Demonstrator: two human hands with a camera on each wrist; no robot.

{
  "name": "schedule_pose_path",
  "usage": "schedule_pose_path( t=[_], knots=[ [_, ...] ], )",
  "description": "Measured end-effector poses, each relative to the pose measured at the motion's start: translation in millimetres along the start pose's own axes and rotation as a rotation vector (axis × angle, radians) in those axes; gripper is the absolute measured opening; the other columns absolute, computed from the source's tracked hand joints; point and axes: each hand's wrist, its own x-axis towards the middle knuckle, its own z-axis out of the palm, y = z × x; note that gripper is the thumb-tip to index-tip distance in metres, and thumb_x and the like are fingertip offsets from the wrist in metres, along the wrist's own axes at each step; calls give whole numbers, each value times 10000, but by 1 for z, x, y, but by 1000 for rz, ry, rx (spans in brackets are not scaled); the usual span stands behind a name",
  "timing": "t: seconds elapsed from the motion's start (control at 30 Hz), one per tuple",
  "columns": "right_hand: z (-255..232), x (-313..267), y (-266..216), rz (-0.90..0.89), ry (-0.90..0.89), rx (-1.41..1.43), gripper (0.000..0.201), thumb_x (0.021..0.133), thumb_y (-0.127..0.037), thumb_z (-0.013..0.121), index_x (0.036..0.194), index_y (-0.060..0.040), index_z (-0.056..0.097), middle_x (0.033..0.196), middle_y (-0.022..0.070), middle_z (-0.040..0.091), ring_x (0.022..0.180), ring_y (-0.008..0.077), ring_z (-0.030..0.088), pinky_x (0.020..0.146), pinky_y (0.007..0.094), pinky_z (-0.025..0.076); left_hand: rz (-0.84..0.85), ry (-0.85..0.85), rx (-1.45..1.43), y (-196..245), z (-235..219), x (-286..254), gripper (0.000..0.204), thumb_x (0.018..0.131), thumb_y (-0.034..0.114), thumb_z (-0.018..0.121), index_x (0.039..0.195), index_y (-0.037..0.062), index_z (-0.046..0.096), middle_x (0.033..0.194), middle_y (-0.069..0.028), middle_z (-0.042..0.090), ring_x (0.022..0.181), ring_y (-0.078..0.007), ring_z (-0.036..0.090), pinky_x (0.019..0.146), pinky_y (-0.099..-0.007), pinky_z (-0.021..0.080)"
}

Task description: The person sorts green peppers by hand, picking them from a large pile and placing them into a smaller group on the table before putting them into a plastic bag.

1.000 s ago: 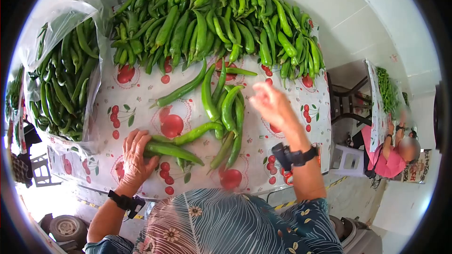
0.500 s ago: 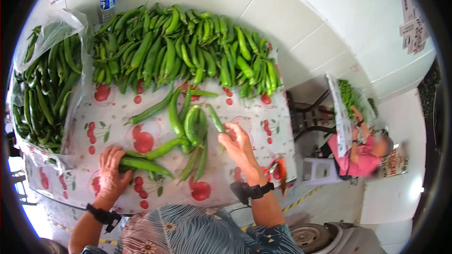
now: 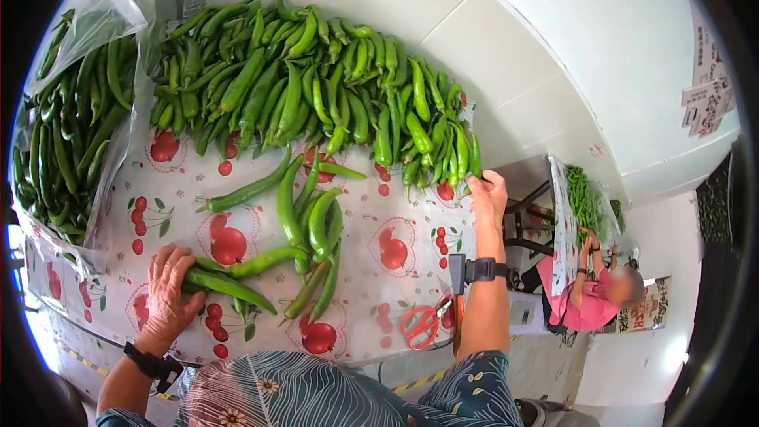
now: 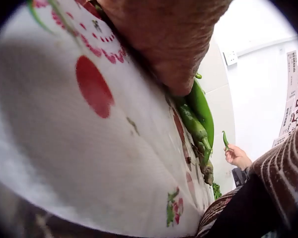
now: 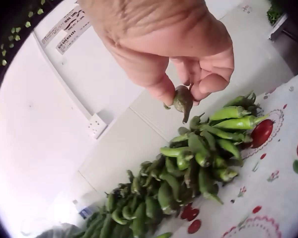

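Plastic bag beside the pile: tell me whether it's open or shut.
Open: the clear bag gapes at its mouth, and the green peppers inside show uncovered.

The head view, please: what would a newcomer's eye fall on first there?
Probably the pile of peppers along the far side of the table, with a bag of more at its left end. Then the right hand holding a pepper at the pile's right end, and red-handled scissors near the front edge.

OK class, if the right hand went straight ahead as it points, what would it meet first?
The right hand would probably meet the tiled wall; the pepper heap lies just left, though depth is unclear.
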Motion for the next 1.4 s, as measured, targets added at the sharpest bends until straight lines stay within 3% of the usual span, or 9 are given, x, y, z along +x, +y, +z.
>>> schedule_pose_path(
  t=[0.07,0.23,0.47,0.6,0.67,0.93,1.1,1.23,1.4],
  knots=[
    [7,33,34,-86,55,-160,398,835,-134,717,1155,-14,513,921,67,634,701,103,553,559,244,443,-3,-10,14,0,-1,1,646,564,103,699,1177,71,497,1251,-142,523,1234,-392,432,1046,-518,327],
    [30,58,12,-183,125,-443,278,768,-203,729,917,-14,591,800,132,653,740,270,640,731,376,502,-29,-38,33,-1,-1,1,656,554,125,703,1174,69,499,1247,-141,523,1234,-394,430,1051,-525,321],
    [57,83,11,-165,-28,-579,231,783,-231,710,908,-45,652,831,131,692,804,297,664,769,398,503,-49,-65,45,-1,-1,2,647,546,133,705,1159,64,509,1242,-143,527,1231,-398,434,1052,-530,321],
    [58,68,-4,-208,30,-561,216,815,-202,680,956,-40,667,893,136,696,826,283,665,774,382,506,-47,-87,27,0,-3,2,617,571,104,681,1156,52,493,1254,-158,521,1253,-411,420,1056,-529,318],
    [58,51,-10,-247,40,-479,206,830,-180,663,980,-39,667,917,133,696,828,263,666,772,365,509,-36,-75,25,0,-2,3,625,570,112,691,1160,52,494,1255,-158,521,1251,-410,422,1055,-529,319],
    [91,-112,-68,-293,-618,-178,240,857,-160,642,1081,-75,643,956,117,690,824,206,667,732,332,525,-1,-56,17,-3,-3,2,644,578,132,712,1182,62,499,1261,-142,523,1240,-390,433,1051,-518,326],
    [118,-190,-88,-361,-665,-546,398,787,-353,742,1027,-93,559,771,97,656,668,289,649,600,380,507,9,-35,-8,-2,-3,0,647,576,98,716,1185,62,503,1269,-144,519,1242,-382,429,1055,-509,323],
    [120,-209,-68,-347,-539,-357,434,786,-302,757,1059,-80,503,718,101,624,654,294,629,596,412,478,34,11,-8,-1,-3,0,641,573,111,750,1172,63,527,1254,-128,530,1231,-363,436,1035,-501,340],
    [99,-202,-64,-97,-650,-208,326,846,-252,691,1045,-9,604,846,113,680,746,217,661,656,339,506,44,40,-25,-2,-1,-2,635,577,118,743,1172,71,525,1251,-131,529,1232,-361,436,1040,-501,330]
  ],
)
